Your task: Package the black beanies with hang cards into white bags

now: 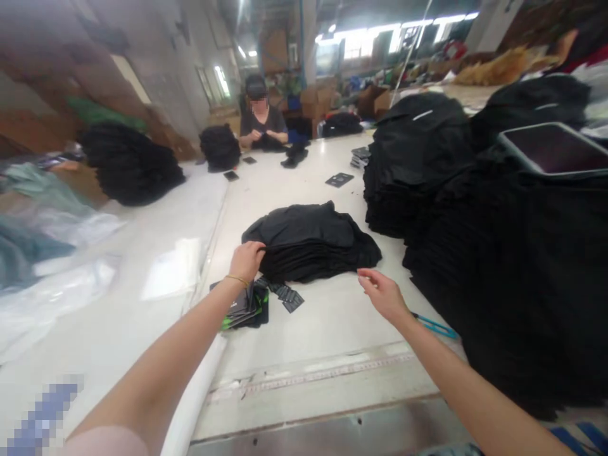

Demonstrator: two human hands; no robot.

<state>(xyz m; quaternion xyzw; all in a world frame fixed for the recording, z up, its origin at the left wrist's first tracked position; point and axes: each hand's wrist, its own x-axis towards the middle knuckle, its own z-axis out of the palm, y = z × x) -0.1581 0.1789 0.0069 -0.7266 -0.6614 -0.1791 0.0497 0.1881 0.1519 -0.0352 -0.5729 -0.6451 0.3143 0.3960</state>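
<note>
A low pile of folded black garments (308, 234) lies on the white table in front of me. My left hand (247, 261) is at the pile's left end, with fingers closed on the edge of a black garment. Just off the pile's right corner is my right hand (384, 296), its fingers loosely stretched and nothing visible in them. Below my left hand sits a stack of dark cards with green edges (244, 310), partly covered by my wrist. Several small black tags (289, 296) are spread beside it.
Tall stacks of black garments (418, 164) fill the right side, with a phone (558, 149) on top. A teal cutter (436, 326) lies by my right wrist. A measuring tape (323, 373) runs along the front edge. Across the table a person (263, 120) handles black cloth.
</note>
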